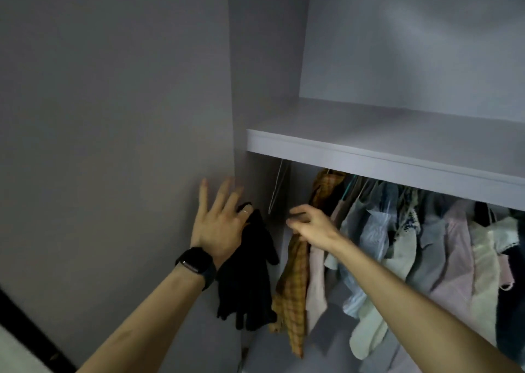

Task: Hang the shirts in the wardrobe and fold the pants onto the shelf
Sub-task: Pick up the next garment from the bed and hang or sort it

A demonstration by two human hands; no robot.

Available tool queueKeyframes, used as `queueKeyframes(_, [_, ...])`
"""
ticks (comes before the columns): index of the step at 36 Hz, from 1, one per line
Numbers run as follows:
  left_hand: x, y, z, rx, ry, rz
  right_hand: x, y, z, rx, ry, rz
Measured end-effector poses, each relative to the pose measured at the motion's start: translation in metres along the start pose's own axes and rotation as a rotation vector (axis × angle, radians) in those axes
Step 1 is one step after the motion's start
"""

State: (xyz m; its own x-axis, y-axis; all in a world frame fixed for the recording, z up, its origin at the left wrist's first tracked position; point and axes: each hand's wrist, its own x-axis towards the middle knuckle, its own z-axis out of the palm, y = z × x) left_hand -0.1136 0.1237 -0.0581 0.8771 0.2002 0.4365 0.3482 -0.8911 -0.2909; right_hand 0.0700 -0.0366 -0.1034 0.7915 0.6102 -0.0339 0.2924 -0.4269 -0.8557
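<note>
Left hand [218, 226], centre of frame: fingers spread, black shirt [250, 276] hooked by thumb, hung down below. Right hand [309, 225] just beside: fingers curled, grasp cannot be told, blurred. Yellow plaid shirt [292, 287] seen under it, below shelf [369, 154].

- This is a home, at the clothes storage of a room: a built-in wardrobe [267, 60] with plain pale grey panels fills the view.
- A shelf [369, 156] of the same grey board runs across it.
- Under the shelf, everyday clothes [426, 244] hang close together: a yellow checked shirt [292, 287] and pale pink, blue and cream pieces.
- A bare wire hanger [277, 188] hangs at the left end, near a black garment [247, 273].
</note>
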Motion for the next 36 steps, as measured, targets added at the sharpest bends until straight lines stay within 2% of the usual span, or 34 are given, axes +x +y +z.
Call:
queueKeyframes(3, [0.006,-0.014,0.002,0.099,-0.023,-0.036,0.034,0.002,0.008,-0.025,0.067,0.041])
queueKeyframes(9, [0.008,-0.028,0.030,0.287,0.145,0.053,0.094,0.017,0.035,-0.144,0.091,0.110])
queueKeyframes(13, [0.014,-0.037,0.039,0.412,0.243,0.064,0.129,0.021,0.061,-0.137,0.184,0.104])
queueKeyframes(17, [0.012,-0.038,0.055,0.565,0.138,0.040,0.151,0.029,0.088,-0.100,0.297,0.107])
queueKeyframes(20, [0.014,-0.038,0.057,0.590,0.160,0.041,0.162,0.026,0.096,-0.113,0.352,0.105])
queueKeyframes(28, [0.012,-0.038,0.065,0.581,0.185,0.029,0.170,0.024,0.106,-0.155,0.269,0.172])
queueKeyframes(36, [0.007,-0.033,0.064,0.530,0.076,0.063,0.153,-0.003,0.069,-0.259,0.410,0.216])
